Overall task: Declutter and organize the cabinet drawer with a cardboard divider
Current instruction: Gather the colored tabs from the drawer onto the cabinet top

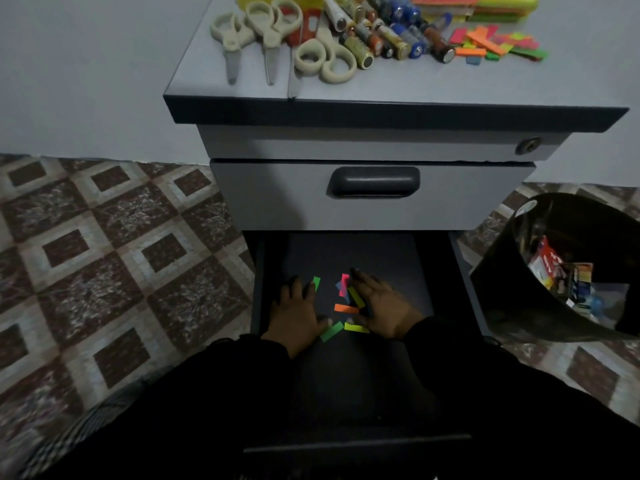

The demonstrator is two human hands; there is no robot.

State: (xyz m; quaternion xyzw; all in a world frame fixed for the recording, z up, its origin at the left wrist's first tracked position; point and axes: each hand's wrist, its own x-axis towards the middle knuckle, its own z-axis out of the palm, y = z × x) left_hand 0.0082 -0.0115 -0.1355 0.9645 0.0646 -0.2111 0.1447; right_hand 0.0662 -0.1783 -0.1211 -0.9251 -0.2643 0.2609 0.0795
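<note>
Drawer (408,265) (paper strips (346,308) inside)

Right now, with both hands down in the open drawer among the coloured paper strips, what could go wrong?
1. The left hand and right hand lie flat around the paper strips; thin strips may slide away on the dark drawer floor.
2. The batteries piled on the cabinet top could roll if the cabinet is bumped.

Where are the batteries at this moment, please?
In the head view, the batteries lie in a heap on the cabinet top, between the scissors on their left and the loose coloured paper strips on their right.
</note>
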